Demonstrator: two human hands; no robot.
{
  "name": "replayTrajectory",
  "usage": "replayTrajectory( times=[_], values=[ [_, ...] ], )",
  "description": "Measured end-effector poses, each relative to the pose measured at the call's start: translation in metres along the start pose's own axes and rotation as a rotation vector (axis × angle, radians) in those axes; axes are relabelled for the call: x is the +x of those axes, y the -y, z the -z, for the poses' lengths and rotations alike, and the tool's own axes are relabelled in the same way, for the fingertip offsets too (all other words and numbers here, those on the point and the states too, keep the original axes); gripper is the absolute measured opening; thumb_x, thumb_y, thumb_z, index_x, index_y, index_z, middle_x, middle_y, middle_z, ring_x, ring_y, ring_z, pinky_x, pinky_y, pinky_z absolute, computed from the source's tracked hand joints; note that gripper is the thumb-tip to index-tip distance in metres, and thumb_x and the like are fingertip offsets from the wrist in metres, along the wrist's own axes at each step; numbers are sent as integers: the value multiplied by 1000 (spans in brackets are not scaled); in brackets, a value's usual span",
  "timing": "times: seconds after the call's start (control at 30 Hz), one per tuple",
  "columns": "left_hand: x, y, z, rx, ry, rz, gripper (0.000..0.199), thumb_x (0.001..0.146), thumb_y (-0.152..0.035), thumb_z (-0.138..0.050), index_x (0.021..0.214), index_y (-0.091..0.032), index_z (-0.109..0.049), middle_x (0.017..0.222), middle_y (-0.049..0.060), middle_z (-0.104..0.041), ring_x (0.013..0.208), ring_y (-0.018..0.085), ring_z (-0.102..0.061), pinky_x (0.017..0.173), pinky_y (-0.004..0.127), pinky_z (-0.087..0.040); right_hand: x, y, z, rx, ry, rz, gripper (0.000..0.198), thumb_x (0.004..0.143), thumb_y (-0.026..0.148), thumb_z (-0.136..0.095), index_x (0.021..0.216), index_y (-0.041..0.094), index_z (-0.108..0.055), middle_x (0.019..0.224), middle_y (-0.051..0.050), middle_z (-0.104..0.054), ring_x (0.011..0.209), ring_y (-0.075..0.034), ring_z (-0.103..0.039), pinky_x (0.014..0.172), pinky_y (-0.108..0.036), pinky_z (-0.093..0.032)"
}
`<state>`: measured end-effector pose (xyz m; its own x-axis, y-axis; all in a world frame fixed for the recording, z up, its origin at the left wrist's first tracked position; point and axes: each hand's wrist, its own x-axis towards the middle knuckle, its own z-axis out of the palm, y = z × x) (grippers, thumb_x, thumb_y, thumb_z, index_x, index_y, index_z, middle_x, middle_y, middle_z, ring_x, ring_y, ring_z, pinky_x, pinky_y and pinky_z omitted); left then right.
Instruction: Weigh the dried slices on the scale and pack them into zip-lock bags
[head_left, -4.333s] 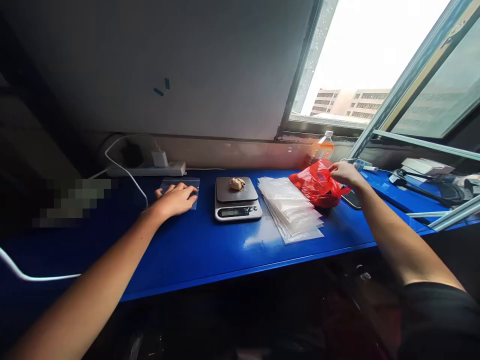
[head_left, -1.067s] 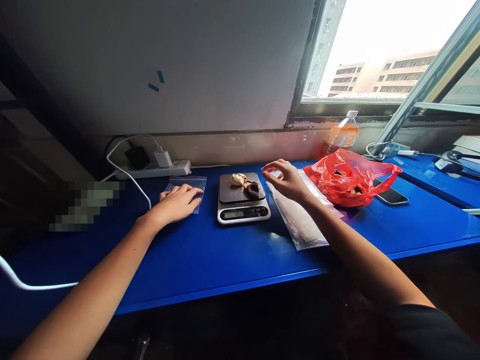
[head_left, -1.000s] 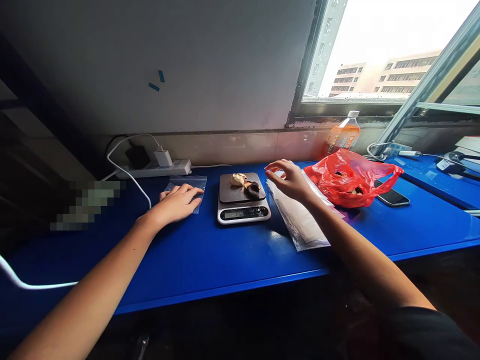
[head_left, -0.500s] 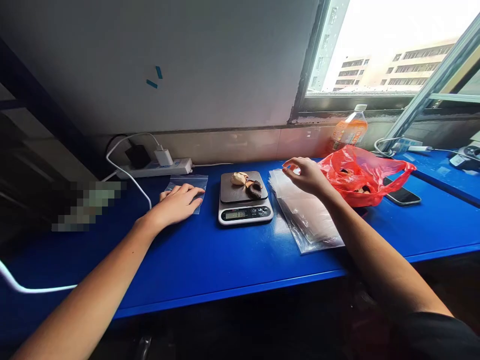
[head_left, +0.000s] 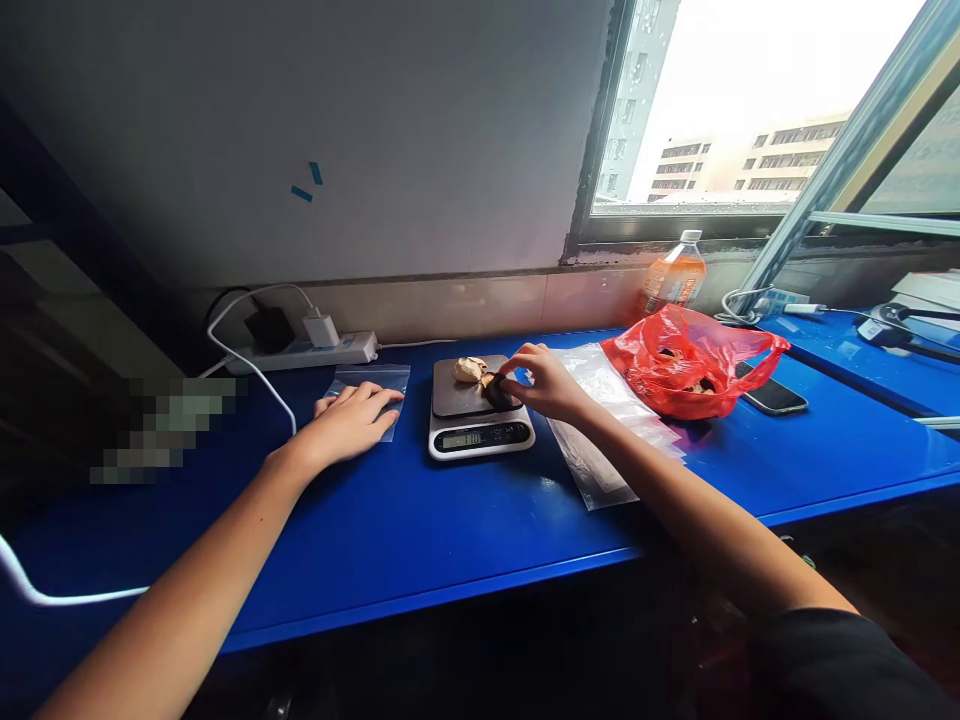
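A digital kitchen scale (head_left: 446, 402) stands on the blue table with two dried mushrooms on its plate. One mushroom (head_left: 469, 370) shows a pale side; the dark-capped mushroom (head_left: 496, 392) lies at the plate's right. My right hand (head_left: 547, 385) reaches in from the right, thumb and fingertips pinched on the dark mushroom, which still sits on the scale. Left of the scale, my left hand (head_left: 351, 425) rests flat, fingers stretched out, on a small clear zip bag (head_left: 398, 380). Digits show on the scale's display, too blurred to read surely.
Clear plastic bags (head_left: 596, 475) lie stacked right of the scale, partly under my right forearm. Beyond them are a red plastic bag (head_left: 697, 385) with mushrooms inside, a phone (head_left: 780, 395) and an orange drink bottle (head_left: 675, 275). A power strip (head_left: 352, 350) with cables lies along the wall.
My right hand has moved left and down from above the clear bags to the dark mushroom and pinched it. My left hand stays on the zip bag. The view has shifted slightly.
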<state>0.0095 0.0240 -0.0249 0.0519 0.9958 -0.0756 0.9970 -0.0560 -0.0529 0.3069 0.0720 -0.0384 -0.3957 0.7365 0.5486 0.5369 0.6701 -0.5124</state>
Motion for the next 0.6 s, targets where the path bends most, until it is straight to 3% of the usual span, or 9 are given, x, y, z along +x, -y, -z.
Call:
replayTrajectory(
  times=[0.13, 0.23, 0.33, 0.43, 0.5, 0.6],
  values=[
    [-3, -1, 2, -12, 17, 1, 53, 93, -44, -28, 140, -31, -48, 145, 6, -48, 134, 31, -41, 109, 55, -30, -2, 20, 31, 436, 29, -119, 17, 76, 36, -69, 80, 19, -68, 81, -2, -65, 75, -15, -59, 69, -30, -46],
    [-5, -3, 4, -23, 17, -4, 53, 93, -43, -28, 141, -31, -47, 144, 6, -48, 134, 30, -41, 110, 54, -29, -12, 23, 72, 496, -184, -114, 24, 74, 40, -71, 84, 19, -66, 80, -2, -65, 72, -14, -59, 68, -28, -46],
    [-5, -4, 5, -28, 20, -13, 53, 93, -44, -27, 140, -31, -47, 145, 5, -48, 134, 30, -41, 111, 53, -29, -29, -3, 115, 251, -538, -195, 18, 72, 33, -70, 82, 19, -64, 78, -3, -65, 70, -13, -60, 67, -28, -46],
    [-4, -3, 4, -30, 24, -13, 54, 93, -45, -27, 141, -30, -47, 145, 6, -47, 134, 31, -41, 110, 55, -29, -48, -47, 153, -36, -745, -428, 11, 76, 28, -64, 80, 18, -62, 76, -6, -65, 65, -14, -59, 66, -29, -45],
    [-2, -1, 2, -30, 22, -13, 54, 93, -46, -27, 141, -31, -47, 145, 6, -47, 134, 32, -40, 109, 56, -29, -60, -74, 172, -276, -761, -594, 9, 74, 24, -62, 78, 17, -63, 77, -9, -66, 67, -15, -58, 67, -31, -44],
    [1, 1, -1, -42, 2, -27, 55, 92, -48, -28, 141, -32, -48, 144, 6, -49, 135, 33, -40, 109, 56, -30, -74, -100, 190, -485, -616, -757, 8, 71, 21, -62, 78, 17, -64, 77, -10, -67, 70, -18, -58, 70, -32, -42]
  ],
)
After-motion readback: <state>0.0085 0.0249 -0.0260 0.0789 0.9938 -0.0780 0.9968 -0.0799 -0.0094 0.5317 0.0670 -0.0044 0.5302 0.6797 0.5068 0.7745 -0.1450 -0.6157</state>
